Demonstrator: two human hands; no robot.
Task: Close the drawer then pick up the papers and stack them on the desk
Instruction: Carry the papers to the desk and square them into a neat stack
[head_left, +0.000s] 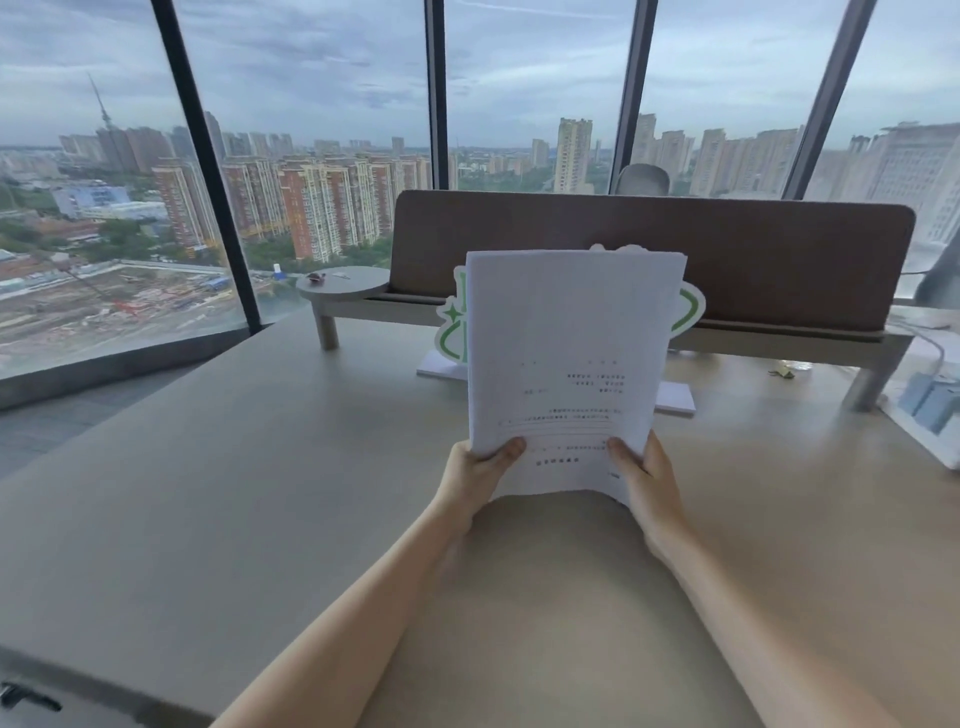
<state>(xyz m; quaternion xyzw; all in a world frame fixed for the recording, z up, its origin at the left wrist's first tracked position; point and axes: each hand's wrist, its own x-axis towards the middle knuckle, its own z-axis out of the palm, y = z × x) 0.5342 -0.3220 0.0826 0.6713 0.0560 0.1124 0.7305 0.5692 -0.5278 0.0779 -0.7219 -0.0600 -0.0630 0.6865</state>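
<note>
Between my thumbs, the papers (566, 364) stand upright, left hand (480, 470) and right hand (647, 480) clamped on their lower corners; I judge squaring, then laying them on the desk (260, 467) beneath.

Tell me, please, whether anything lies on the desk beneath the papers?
Nothing visible does: both hands hold the papers upright above bare desk. The green-and-white sign stands farther back, behind them.

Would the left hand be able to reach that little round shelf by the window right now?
Probably not yet: the left hand is gripping the papers together with the right hand. The desk between it and the round shelf lies bare.
</note>
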